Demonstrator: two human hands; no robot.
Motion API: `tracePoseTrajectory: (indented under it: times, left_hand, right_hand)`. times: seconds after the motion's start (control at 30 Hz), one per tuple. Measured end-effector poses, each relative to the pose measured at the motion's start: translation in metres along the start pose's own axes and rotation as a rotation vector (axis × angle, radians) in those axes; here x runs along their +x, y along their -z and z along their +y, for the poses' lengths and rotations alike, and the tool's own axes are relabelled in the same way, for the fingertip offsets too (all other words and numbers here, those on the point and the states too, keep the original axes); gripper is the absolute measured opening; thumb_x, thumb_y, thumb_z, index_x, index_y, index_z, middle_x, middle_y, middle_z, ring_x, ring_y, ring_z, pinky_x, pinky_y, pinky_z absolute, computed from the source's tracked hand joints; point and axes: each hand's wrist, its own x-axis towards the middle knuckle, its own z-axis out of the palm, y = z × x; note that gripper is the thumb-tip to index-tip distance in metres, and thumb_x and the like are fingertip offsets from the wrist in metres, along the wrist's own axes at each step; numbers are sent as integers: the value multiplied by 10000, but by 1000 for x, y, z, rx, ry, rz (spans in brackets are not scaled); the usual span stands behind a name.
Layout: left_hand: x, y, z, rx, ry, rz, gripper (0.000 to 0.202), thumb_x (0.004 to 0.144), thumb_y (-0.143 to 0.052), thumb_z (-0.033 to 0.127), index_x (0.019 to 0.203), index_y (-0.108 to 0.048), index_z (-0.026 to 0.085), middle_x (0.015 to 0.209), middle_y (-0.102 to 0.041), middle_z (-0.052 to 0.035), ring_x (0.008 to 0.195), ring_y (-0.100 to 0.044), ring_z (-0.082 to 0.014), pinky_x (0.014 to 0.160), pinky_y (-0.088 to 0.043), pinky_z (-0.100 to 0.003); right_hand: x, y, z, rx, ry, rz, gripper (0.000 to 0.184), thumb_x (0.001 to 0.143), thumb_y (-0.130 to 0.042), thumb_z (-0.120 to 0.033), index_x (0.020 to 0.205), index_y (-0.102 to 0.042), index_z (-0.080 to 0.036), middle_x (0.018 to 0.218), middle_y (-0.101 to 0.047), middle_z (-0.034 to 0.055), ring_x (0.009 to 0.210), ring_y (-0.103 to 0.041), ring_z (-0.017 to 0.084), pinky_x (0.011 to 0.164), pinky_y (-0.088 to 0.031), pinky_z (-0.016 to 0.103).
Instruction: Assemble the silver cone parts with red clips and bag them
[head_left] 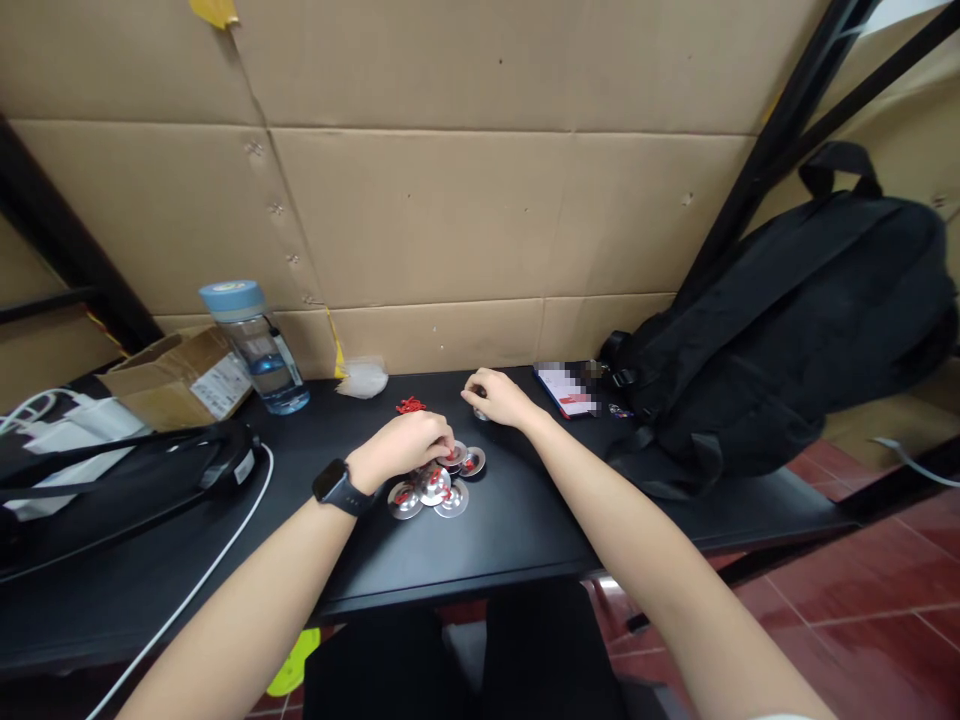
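Several small silver finger cymbals [433, 487], dished discs with red cord at their centres, lie in an overlapping pile on the black tabletop. My left hand [409, 442], with a black watch at the wrist, is closed over the back of this pile. Its fingertips pinch the red cord of one finger cymbal [453, 455]. Farther back and to the right, my right hand [501, 396] has its fingers curled together low over the table. A bit of shiny metal shows beneath them; the rest is hidden. Behind my left hand sits a small heap of red cords [410, 405].
A water bottle [271, 362] and an opened cardboard box [180, 378] stand at the back left, near a white cable [225, 552]. A clear plastic bag [363, 378] lies by the cardboard wall. On the right are a phone [564, 388] and a black backpack [795, 310].
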Motion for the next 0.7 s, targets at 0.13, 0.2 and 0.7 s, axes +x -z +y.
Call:
tracePoseTrajectory:
  times: [0.13,0.2,0.7]
  left_hand:
    - [1,-1,-10,-73,70,188,102,898,-587,185,872,-684,201,896,-701,-31,793,-646,-171,736,-460,-276]
    - [2,-1,-18,-132,131,321,102,906,-567,218,886,-664,193,886,-699,-35,788,-641,-176,739,-470,-287]
    - [9,-11,-35,-444,294,428,236,897,-569,371,1002,-679,191,955,-746,-45,855,-682,-205,777,-508,-310]
  right_hand:
    - [-2,-3,-16,440,58,-62,172,886,-684,-345,947,-686,-185,932,-697,41,821,-660,161,755,-504,281]
    - [-3,-6,-26,686,56,-106,322,809,-768,-384,1046,-656,-197,1049,-703,51,901,-693,180,752,-535,276]
    - [-7,-7,-45,466,154,18,369,706,-856,-351,1026,-722,-227,1007,-761,27,830,-726,181,809,-561,291]
